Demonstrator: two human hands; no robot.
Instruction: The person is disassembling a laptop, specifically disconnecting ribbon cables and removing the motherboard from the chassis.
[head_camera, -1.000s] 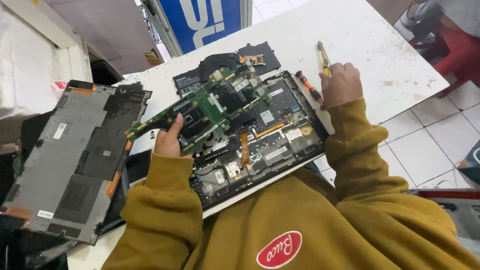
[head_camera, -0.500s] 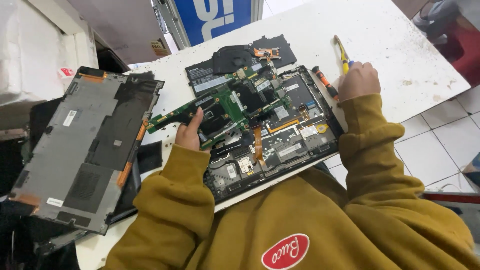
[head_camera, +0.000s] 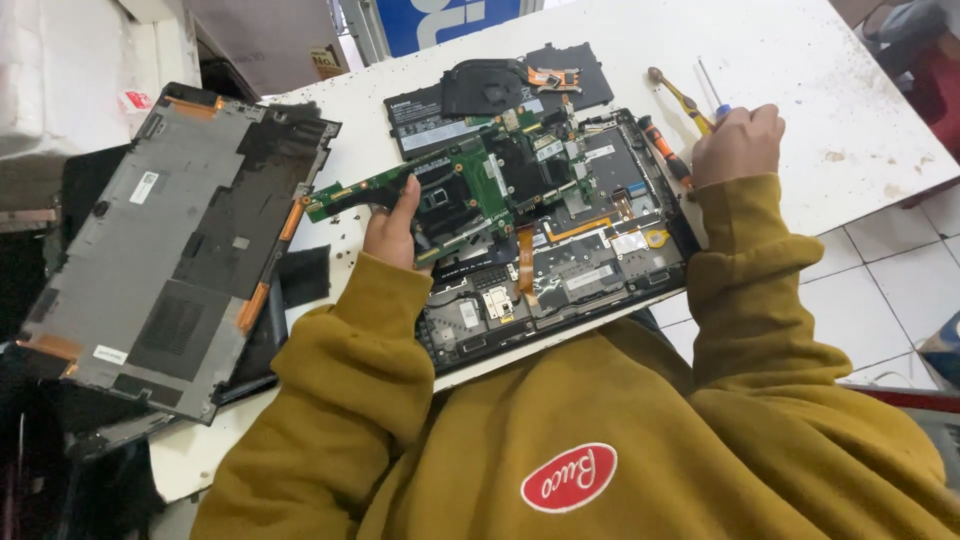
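Motherboard (head_camera: 470, 190), green, sits tilted above the opened laptop base (head_camera: 560, 270) on the white table (head_camera: 820, 90), gripped at its edge by the left hand (head_camera: 392, 228). The right hand (head_camera: 738, 145) closes around what seems a blue-handled screwdriver (head_camera: 712, 100); lifting evenly should spare the orange ribbon cable (head_camera: 524, 258).

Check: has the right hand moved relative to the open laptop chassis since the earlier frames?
No. The right hand sits beside the laptop chassis, at its upper right corner, as before; only the camera shifted.

My right hand (head_camera: 738, 145) now grips the blue-handled screwdriver (head_camera: 714, 100), off the yellow one (head_camera: 682, 100); my left hand (head_camera: 393, 230) tilts the green motherboard (head_camera: 470, 190) higher
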